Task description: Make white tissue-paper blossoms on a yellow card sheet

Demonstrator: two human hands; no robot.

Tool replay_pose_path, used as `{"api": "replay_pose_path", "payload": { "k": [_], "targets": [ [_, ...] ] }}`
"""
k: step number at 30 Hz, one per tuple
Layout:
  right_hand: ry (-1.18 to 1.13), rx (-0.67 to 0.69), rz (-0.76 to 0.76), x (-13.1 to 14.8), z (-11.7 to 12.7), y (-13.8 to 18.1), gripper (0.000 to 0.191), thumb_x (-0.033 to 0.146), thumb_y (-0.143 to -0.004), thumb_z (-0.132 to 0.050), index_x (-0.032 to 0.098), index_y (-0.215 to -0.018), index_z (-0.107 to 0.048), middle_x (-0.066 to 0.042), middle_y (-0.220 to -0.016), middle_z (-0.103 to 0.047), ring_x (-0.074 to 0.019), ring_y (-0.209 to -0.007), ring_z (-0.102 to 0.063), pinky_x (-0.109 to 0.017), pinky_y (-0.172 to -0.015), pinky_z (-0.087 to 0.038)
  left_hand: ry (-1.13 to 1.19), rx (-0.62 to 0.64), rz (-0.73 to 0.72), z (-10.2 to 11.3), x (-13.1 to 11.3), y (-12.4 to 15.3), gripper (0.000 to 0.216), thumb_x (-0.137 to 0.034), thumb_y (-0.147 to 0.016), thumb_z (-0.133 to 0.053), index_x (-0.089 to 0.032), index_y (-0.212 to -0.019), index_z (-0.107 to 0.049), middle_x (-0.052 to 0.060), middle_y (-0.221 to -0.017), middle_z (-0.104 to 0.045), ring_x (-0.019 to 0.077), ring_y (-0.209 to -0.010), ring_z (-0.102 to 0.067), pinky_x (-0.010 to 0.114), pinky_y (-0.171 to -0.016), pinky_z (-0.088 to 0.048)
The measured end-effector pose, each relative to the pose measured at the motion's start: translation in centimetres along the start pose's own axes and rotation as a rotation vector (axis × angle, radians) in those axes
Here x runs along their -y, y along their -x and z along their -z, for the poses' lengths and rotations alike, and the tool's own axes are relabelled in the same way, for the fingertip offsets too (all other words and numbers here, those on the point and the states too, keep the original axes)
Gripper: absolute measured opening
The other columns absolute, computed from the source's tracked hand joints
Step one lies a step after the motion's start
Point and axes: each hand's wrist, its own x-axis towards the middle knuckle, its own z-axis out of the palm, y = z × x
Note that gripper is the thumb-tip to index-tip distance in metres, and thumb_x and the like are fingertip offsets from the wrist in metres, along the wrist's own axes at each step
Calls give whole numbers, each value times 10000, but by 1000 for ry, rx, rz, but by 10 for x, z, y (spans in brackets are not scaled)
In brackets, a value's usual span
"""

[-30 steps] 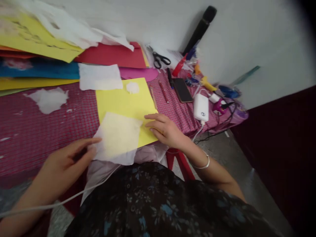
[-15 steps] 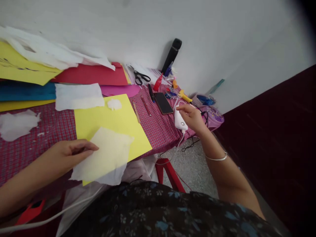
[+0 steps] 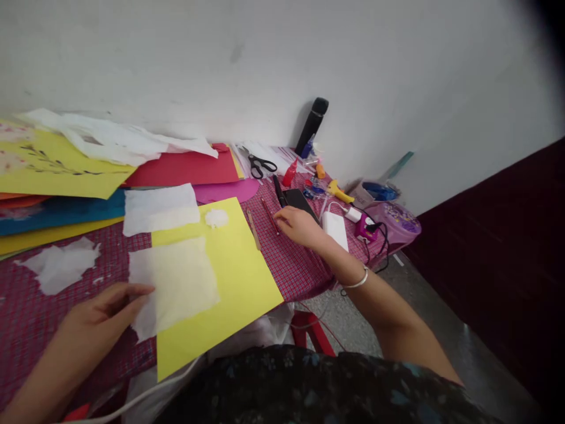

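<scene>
My left hand (image 3: 103, 312) pinches the left edge of a thin white tissue sheet (image 3: 185, 282), which lies mostly over a yellow paper sheet (image 3: 247, 288). My right hand (image 3: 298, 225) reaches over the table, its fingers extended at the lower end of a thin red pen (image 3: 268, 212); a grip on it does not show. Under and behind that hand are a black phone (image 3: 302, 202) and a black marker (image 3: 279, 191). A wooden stick (image 3: 253, 229) lies along the yellow sheet's right edge. A small white tissue piece (image 3: 216, 218) rests near its top.
Another white tissue (image 3: 161, 209) and a torn one (image 3: 64, 265) lie to the left. Coloured papers (image 3: 189, 166), scissors (image 3: 260, 165) and a red bottle (image 3: 290, 172) are along the wall. A white power bank (image 3: 335, 229), cables and a pink basket (image 3: 392, 227) are right.
My right hand has moved left from the white power bank to the red pen. My left hand has shifted the tissue sheet left and up on the yellow paper. The view has tilted.
</scene>
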Motion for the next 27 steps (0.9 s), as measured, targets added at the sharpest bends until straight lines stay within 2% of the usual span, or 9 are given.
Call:
{"api": "replay_pose_path", "payload": {
  "k": [3, 6, 10, 13, 16, 19, 21, 24, 27],
  "targets": [
    [12, 16, 25, 6, 5, -6, 218, 149, -905, -517, 145, -995, -715, -99, -995, -731, -194, -933, -677, -308, -866, -497, 44, -18, 27, 1, -14, 1, 201, -521, -733, -637, -343, -774, -722, -53, -816, -761, 297, -876, -721, 391, -703, -602],
    [6, -50, -23, 0, 12, -27, 239, 138, -901, -502, 138, -1025, -707, -110, -1041, -745, -204, -961, -691, -316, -888, -504, 73, -51, 8, 0, -19, 0, 214, -480, -729, -634, -297, -774, -735, -5, -840, -765, 292, -852, -722, 399, -748, -597],
    [7, -131, -125, -13, 13, -81, 338, 142, -912, -466, 117, -1203, -637, -127, -1138, -735, -208, -1028, -693, -314, -919, -514, 109, -78, -26, -2, -15, -1, 239, -437, -750, -620, -233, -793, -738, 35, -841, -756, 258, -827, -719, 352, -767, -582],
    [37, -149, -224, -20, 4, -127, 426, 147, -909, -467, 43, -1312, -556, -204, -1219, -688, -253, -1116, -660, -354, -970, -497, 113, -96, -29, -3, -15, 1, 265, -434, -789, -610, -200, -834, -727, 48, -851, -751, 239, -824, -709, 321, -759, -568],
    [79, -111, -290, -26, -10, -163, 502, 158, -895, -501, 26, -1379, -495, -258, -1342, -594, -318, -1217, -589, -418, -1037, -441, 118, -127, 10, -4, -20, 5, 320, -460, -856, -570, -179, -907, -714, 60, -900, -755, 226, -843, -701, 297, -756, -553],
    [120, -18, -339, -33, -23, -183, 514, 216, -902, -520, 6, -1370, -490, -312, -1332, -567, -392, -1223, -549, -503, -1021, -414, 99, -192, 63, -7, -26, 12, 371, -458, -919, -499, -164, -1019, -702, 65, -957, -751, 210, -859, -687, 278, -742, -532],
    [150, 34, -359, -38, -28, -192, 533, 250, -918, -505, -21, -1375, -463, -346, -1328, -541, -424, -1230, -520, -541, -1006, -391, 119, -199, 106, -9, -28, 15, 412, -454, -948, -456, -151, -1103, -689, 53, -889, -734, 191, -772, -663, 267, -667, -509],
    [326, 79, -412, -44, -31, -204, 560, 306, -923, -531, 21, -1396, -437, -322, -1333, -529, -396, -1212, -510, -499, -968, -389, 233, -210, 117, -12, -26, 17, 423, -445, -961, -437, -145, -1103, -699, 46, -836, -713, 174, -707, -642, 262, -625, -496],
    [369, 111, -406, -48, -28, -213, 600, 283, -892, -599, 2, -1395, -430, -358, -1357, -477, -377, -1211, -486, -499, -960, -354, 344, -130, 78, -15, -20, 16, 351, -341, -939, -451, -151, -1105, -695, 43, -848, -717, 166, -703, -650, 260, -622, -516]
  ]
}}
